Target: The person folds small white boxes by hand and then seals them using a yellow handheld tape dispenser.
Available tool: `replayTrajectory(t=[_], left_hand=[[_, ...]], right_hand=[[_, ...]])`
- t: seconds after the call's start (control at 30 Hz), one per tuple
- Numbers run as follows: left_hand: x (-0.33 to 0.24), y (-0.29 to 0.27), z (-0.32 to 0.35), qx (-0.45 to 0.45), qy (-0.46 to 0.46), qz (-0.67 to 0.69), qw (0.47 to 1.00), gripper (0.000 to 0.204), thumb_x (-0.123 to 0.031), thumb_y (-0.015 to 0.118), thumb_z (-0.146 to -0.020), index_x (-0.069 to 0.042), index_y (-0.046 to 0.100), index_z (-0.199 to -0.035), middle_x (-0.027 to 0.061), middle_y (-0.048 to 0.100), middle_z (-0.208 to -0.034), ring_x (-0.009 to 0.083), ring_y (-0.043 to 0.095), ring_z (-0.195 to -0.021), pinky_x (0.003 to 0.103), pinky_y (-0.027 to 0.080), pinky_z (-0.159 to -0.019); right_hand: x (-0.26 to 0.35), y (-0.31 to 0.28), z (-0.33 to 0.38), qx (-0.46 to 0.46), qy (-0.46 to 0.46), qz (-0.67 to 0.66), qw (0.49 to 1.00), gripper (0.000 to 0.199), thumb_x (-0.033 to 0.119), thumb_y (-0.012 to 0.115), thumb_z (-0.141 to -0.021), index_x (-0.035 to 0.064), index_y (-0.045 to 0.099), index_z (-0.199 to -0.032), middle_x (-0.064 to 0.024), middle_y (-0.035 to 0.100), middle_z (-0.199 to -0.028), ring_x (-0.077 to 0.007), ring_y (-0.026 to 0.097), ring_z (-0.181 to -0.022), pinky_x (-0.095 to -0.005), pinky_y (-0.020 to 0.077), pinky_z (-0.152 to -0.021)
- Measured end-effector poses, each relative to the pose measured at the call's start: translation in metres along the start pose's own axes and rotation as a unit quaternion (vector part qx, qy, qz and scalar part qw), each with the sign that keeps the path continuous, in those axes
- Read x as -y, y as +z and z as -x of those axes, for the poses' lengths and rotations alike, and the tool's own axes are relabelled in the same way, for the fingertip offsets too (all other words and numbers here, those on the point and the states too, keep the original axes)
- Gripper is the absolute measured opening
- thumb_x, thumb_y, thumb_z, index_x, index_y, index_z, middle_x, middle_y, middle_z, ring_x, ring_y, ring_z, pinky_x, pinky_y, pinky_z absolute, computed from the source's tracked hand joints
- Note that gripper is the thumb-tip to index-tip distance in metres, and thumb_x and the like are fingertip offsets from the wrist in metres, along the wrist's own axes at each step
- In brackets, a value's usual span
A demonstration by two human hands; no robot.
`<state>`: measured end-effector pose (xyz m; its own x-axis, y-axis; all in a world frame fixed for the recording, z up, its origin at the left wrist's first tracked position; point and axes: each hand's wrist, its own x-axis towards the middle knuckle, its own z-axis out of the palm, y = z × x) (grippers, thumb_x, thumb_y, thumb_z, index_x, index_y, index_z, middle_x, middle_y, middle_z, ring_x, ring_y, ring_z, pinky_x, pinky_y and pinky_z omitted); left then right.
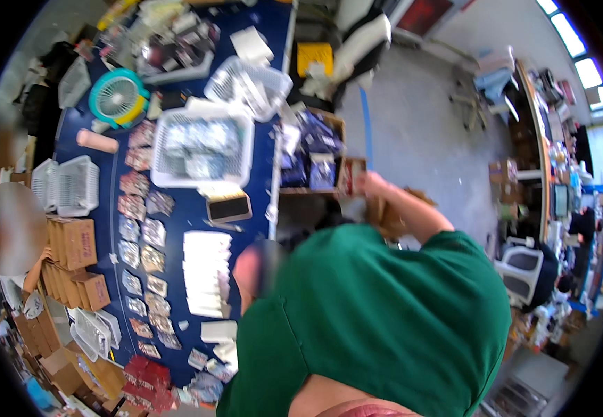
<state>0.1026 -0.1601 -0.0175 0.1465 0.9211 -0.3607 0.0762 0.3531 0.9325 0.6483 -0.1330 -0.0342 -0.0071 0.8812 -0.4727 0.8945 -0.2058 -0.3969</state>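
Hands well apart. Right hand [373, 185] at upper centre-right, at the edge of a small box [352, 175]; looks like contact, can't tell if the fingers grip it. Left hand [246, 273] near frame centre, mostly a blurred skin patch just right of a row of white packs [206, 274]; can't tell if it holds anything.

Writing: print on the brown cartons [76, 243] at left and marks on the small pouches [153, 258], mostly too blurred to make out.

Around: big carton of dark-blue packets [322, 172] sits just left of the small box, between it and the blue table [176, 208]. On the table: white basket [242, 174] with pale-blue bags, phone [229, 207] just below it, pouches in columns, pink cylinder [97, 142], teal-yellow fan [118, 97] upper left. Co-worker's hand [39, 266] by the brown cartons.

Small box: reddish-brown, cardboard-like, blurred; contents unclear.
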Motion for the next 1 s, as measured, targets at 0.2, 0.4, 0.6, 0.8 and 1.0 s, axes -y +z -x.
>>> replayTrajectory(t=[0.2, 0.4, 0.6, 0.8, 1.0], left_hand=[[-0.014, 0.052, -0.015, 0.045, 0.018, -0.126, 0.991, 0.033, -0.018, 0.051, -0.103, 0.001, 0.057, -0.129, 0.0147, 0.066, -0.117, 0.0197, 0.066, -0.100, 0.031, 0.052, -0.088], [-0.035, 0.158, -0.019, 0.032, 0.022, -0.072, 0.997, 0.035, -0.018, 0.050, -0.103, 0.002, 0.056, -0.131, 0.0146, 0.067, -0.116, 0.0197, 0.066, -0.099, 0.030, 0.052, -0.088], [-0.045, 0.234, -0.033, 0.080, -0.121, -0.024, 0.989, 0.032, -0.014, 0.052, -0.101, 0.002, 0.058, -0.128, 0.0135, 0.068, -0.115, 0.0185, 0.066, -0.099, 0.030, 0.053, -0.087], [-0.060, 0.214, -0.102, 0.077, -0.084, -0.092, 0.989, 0.031, -0.016, 0.051, -0.103, -0.001, 0.058, -0.129, 0.0111, 0.068, -0.114, 0.0160, 0.066, -0.099, 0.027, 0.052, -0.085], [-0.088, 0.227, -0.138, 0.104, -0.065, -0.061, 0.991, 0.028, -0.015, 0.052, -0.102, -0.002, 0.061, -0.125, 0.0090, 0.070, -0.110, 0.0136, 0.067, -0.095, 0.025, 0.051, -0.081]], right_hand=[[-0.044, -0.060, 0.033, -0.073, 0.116, -0.178, 0.974, 0.030, 0.033, 0.060, -0.087, 0.0112, 0.071, -0.105, -0.0154, 0.071, -0.096, -0.0345, 0.068, -0.091, -0.0412, 0.0546, -0.079], [-0.133, -0.084, 0.052, 0.011, 0.164, -0.116, 0.980, 0.029, 0.033, 0.059, -0.088, 0.0127, 0.071, -0.105, -0.0159, 0.071, -0.095, -0.0351, 0.068, -0.091, -0.0413, 0.0546, -0.081], [-0.191, -0.112, 0.015, -0.099, 0.119, -0.115, 0.981, 0.033, 0.033, 0.062, -0.090, 0.0104, 0.070, -0.113, -0.0133, 0.073, -0.091, -0.0263, 0.071, -0.086, -0.0370, 0.0553, -0.079], [-0.125, -0.215, -0.032, -0.180, 0.029, -0.145, 0.973, 0.029, 0.026, 0.063, -0.091, 0.0074, 0.068, -0.113, -0.0176, 0.072, -0.095, -0.0320, 0.070, -0.088, -0.0388, 0.0544, -0.079], [-0.060, -0.317, -0.040, -0.216, -0.029, -0.166, 0.962, 0.029, 0.024, 0.062, -0.093, 0.0055, 0.067, -0.114, -0.0135, 0.072, -0.096, -0.0243, 0.069, -0.086, -0.0335, 0.0529, -0.081]])
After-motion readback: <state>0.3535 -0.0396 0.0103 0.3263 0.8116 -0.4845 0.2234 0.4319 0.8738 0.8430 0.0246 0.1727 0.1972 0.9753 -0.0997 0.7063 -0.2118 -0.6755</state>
